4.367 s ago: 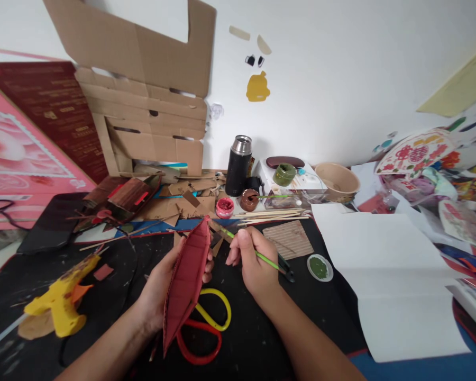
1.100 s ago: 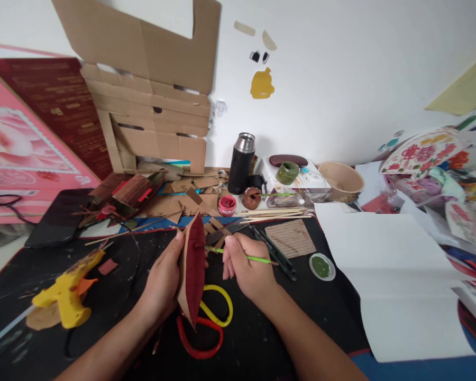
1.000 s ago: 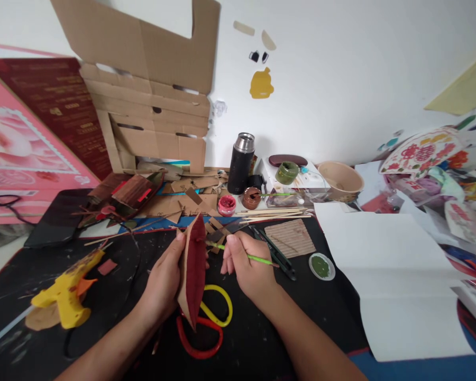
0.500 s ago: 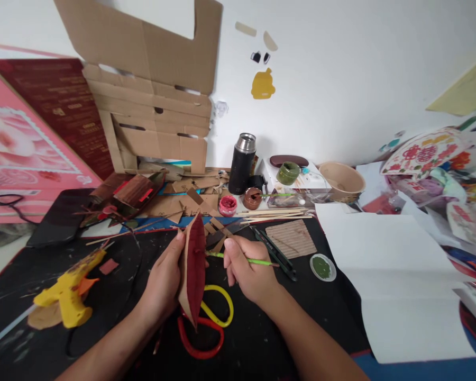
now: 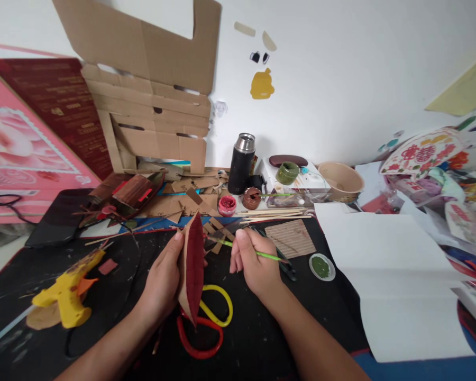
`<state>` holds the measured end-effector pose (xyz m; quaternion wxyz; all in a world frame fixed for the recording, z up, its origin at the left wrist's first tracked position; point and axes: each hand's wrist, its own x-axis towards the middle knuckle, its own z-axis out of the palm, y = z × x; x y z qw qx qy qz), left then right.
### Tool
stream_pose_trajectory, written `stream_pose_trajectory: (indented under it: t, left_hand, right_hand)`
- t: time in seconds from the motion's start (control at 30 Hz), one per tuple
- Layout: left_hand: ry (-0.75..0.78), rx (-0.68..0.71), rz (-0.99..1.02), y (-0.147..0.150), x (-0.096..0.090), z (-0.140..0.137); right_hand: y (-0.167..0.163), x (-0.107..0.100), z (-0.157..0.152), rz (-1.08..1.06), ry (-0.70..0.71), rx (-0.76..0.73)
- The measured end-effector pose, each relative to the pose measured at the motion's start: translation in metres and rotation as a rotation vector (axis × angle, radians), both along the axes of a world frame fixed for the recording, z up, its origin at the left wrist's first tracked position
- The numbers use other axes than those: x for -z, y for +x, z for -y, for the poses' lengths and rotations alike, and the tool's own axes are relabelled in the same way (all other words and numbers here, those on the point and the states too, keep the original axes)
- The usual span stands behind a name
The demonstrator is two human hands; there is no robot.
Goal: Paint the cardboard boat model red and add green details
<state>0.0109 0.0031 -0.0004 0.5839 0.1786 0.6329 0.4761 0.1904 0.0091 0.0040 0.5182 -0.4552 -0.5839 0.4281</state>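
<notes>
My left hand [image 5: 164, 272] grips a leaf-shaped cardboard piece [image 5: 194, 270], tilted on its edge, with dark red paint on the side facing right. In my right hand [image 5: 257, 259] is a thin green paintbrush [image 5: 267, 256], pinched between thumb and fingers. Its tip points left and lies close to the painted side; whether it touches I cannot tell. Below the cardboard piece lie scissors with one yellow and one red handle [image 5: 200, 352], their blades partly hidden. An open jar of red paint [image 5: 227, 205] and a jar of brown paint [image 5: 252, 198] stand behind my hands.
A yellow glue gun [image 5: 69, 291] lies at the left on the black mat. Behind stand a black thermos [image 5: 241, 166] and a cardboard model boat [image 5: 133, 193]. To the right are corrugated cardboard [image 5: 291, 238], a lid with green paint [image 5: 322, 266] and white paper [image 5: 404, 280].
My right hand has moved right and slightly up with the paintbrush, drawing its tip away from the middle of the red side. My left hand and the cardboard piece have barely moved.
</notes>
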Motion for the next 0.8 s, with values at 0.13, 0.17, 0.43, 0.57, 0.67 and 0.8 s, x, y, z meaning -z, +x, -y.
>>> stream_pose_trajectory:
  t: [0.13,0.17,0.43,0.57,0.67,0.8]
  left_hand:
    - [0.059,-0.011,-0.073,-0.002,0.003,-0.001]
    - [0.068,-0.026,-0.114,-0.003,0.004,-0.001]
    - [0.189,0.021,-0.241,-0.011,0.023,0.002]
    - [0.259,0.033,-0.258,-0.012,0.024,0.003]
    - [0.261,0.034,-0.307,-0.012,0.019,0.003]
    - [0.256,0.042,-0.347,-0.011,0.015,0.003]
  right_hand:
    - [0.001,0.003,0.002,0.003,-0.001,-0.036]
    - [0.001,0.003,0.002,-0.010,-0.007,-0.040]
    - [-0.002,0.002,0.001,-0.066,-0.017,-0.011]
    - [-0.001,0.005,0.002,-0.011,-0.005,-0.060]
    - [-0.001,0.005,0.004,-0.001,0.000,-0.065]
    - [-0.002,0.003,0.005,-0.010,-0.030,-0.105]
